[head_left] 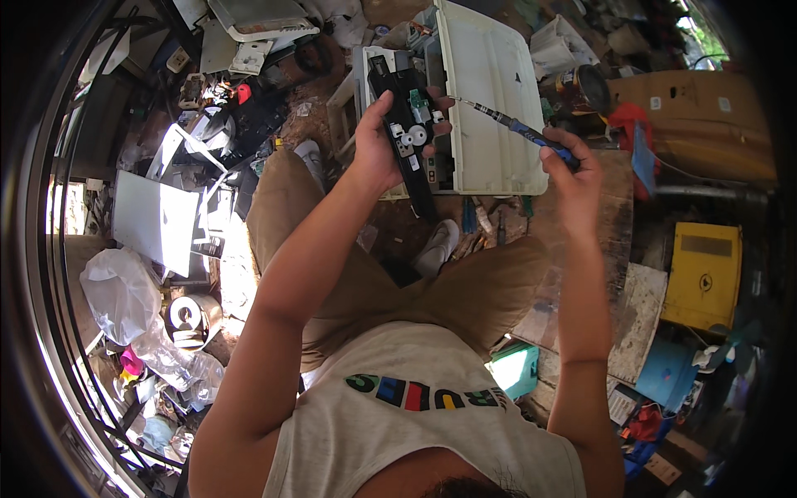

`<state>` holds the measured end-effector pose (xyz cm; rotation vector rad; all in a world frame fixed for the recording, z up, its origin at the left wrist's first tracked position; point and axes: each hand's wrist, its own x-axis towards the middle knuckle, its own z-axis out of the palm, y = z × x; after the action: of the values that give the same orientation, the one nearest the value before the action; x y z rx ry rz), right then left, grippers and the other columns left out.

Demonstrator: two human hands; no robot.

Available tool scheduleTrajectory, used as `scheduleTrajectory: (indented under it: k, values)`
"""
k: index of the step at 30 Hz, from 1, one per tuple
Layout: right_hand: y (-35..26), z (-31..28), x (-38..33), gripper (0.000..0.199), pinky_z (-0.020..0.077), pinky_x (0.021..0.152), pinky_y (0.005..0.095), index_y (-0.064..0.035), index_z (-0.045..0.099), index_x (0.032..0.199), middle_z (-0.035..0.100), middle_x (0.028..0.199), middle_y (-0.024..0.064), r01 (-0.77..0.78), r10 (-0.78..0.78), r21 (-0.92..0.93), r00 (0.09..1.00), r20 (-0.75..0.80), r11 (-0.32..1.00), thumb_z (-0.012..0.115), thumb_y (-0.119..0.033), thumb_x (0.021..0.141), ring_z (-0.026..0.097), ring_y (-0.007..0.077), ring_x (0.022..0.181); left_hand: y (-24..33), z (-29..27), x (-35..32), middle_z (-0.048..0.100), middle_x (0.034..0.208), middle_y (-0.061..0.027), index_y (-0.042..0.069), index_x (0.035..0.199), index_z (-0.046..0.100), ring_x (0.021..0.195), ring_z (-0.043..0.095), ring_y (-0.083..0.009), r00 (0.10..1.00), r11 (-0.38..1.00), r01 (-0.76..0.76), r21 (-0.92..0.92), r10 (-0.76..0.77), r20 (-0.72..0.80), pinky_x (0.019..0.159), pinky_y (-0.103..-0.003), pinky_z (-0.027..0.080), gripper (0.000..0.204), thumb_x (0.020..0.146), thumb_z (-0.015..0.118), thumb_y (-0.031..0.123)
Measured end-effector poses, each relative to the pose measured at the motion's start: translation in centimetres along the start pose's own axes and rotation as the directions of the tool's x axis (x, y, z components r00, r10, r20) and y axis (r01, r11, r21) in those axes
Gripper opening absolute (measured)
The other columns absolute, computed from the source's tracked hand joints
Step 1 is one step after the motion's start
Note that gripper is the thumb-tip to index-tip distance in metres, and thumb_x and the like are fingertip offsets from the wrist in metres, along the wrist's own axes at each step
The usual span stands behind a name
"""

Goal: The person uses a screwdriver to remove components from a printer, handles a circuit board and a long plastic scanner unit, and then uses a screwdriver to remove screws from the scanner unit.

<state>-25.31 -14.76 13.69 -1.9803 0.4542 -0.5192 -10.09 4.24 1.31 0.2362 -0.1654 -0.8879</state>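
In my left hand (380,143) is a long black plastic part (413,170) with white gears and a small green board on it; my thumb lies along one side and the fingertips show at the other. My right hand (573,164) grips the blue and black handle of a screwdriver (519,127). Its thin metal shaft points left, toward the black part, with the tip apart from it. Beneath the black part stands an off-white machine housing, its large pale panel (496,100) raised on the right side.
Several hand tools (481,220) lie on the floor beyond my knees. A yellow metal box (704,274) and a blue container (667,373) stand at the right. On the left are a clear plastic bag (122,295), a white panel (154,217) and piled scrap. A cardboard box (693,124) sits far right.
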Motion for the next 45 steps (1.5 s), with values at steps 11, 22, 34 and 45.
scheduleTrajectory:
  k: [11, 22, 34, 45]
  values:
    - [5.4, 3.8, -1.7, 0.026, 0.0440, 0.064, 0.0211, 0.0008, 0.067, 0.108, 0.062, 0.082, -0.0001, -0.283, 0.365, 0.530, 0.930, -0.054, 0.800, 0.072, -0.009, 0.085, 0.053, 0.0069, 0.070, -0.3, 0.5, -0.1, 0.053, 0.137, -0.0115, 0.002, 0.139, 0.045, 0.101, 0.063, -0.0275, 0.995, 0.995, 0.004, 0.102, -0.014, 0.095, 0.061, -0.028, 0.053, 0.074, 0.088, 0.050, 0.055]
    - [11.7, 4.8, 0.5, 0.021, 0.0486, 0.070, 0.0292, -0.0019, 0.072, 0.099, 0.068, 0.084, 0.0072, -0.096, 0.050, -0.085, 0.899, -0.434, 0.992, 0.071, -0.018, 0.085, 0.062, 0.0182, 0.074, -0.2, -0.1, 0.0, 0.049, 0.141, -0.0128, -0.002, 0.140, 0.042, 0.092, 0.063, -0.0221, 1.000, 0.991, -0.003, 0.134, 0.003, 0.002, 0.058, -0.026, 0.053, 0.079, 0.087, 0.051, 0.054]
    - [12.8, 5.2, 1.6, 0.047, 0.0522, 0.074, 0.0333, -0.0037, 0.066, 0.117, 0.070, 0.104, 0.0106, -0.215, 0.132, -0.420, 0.967, -0.218, 0.881, 0.075, -0.033, 0.081, 0.066, 0.0210, 0.080, -0.7, 0.8, -0.1, 0.043, 0.146, -0.0208, -0.005, 0.143, 0.036, 0.085, 0.062, -0.0174, 0.984, 0.979, 0.141, 0.150, -0.156, 0.091, 0.056, -0.024, 0.052, 0.085, 0.086, 0.047, 0.058]
    - [3.8, 7.9, 2.3, 0.032, 0.0522, 0.070, 0.0310, -0.0059, 0.067, 0.113, 0.066, 0.102, 0.0091, 0.203, -0.194, -0.244, 0.979, 0.062, 0.948, 0.072, -0.018, 0.084, 0.064, 0.0192, 0.086, -0.7, -0.6, -0.2, 0.055, 0.136, -0.0138, 0.000, 0.138, 0.045, 0.090, 0.066, -0.0223, 0.979, 0.981, 0.178, 0.073, -0.184, 0.083, 0.058, -0.029, 0.054, 0.071, 0.092, 0.044, 0.053]
